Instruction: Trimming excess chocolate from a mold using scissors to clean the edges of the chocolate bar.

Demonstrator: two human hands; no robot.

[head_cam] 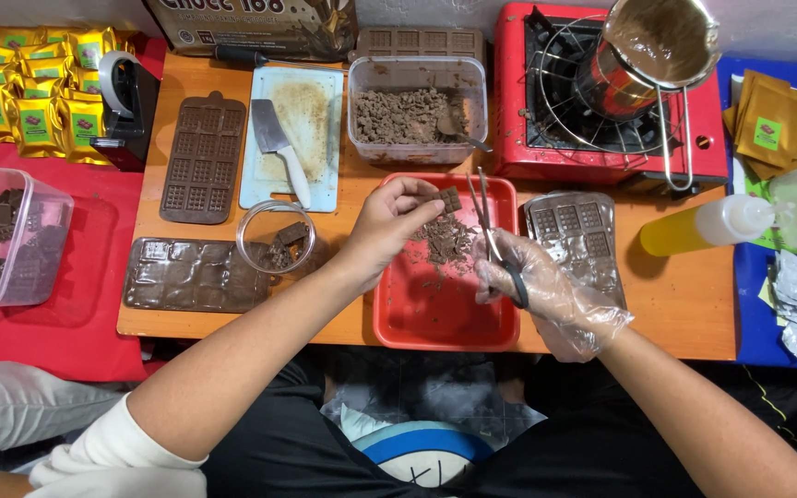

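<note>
Both my arms enter from the bottom edge and converge toward the middle of the view. Left forearm is bare, with a white sleeve bunched at the elbow; it runs up and to the right. My left hand (389,221) is bare, wrist slightly flexed, thumb and fingertips (431,205) pinched together with the remaining fingers curled under. Right forearm is bare too and runs up and to the left. My right hand (546,300) wears a loose transparent glove, wrinkled at the wrist. Its fingers are curled in a grip, thumb side up; exact finger placement is probably hidden by the glove's folds. The two hands sit near each other, not touching.
</note>
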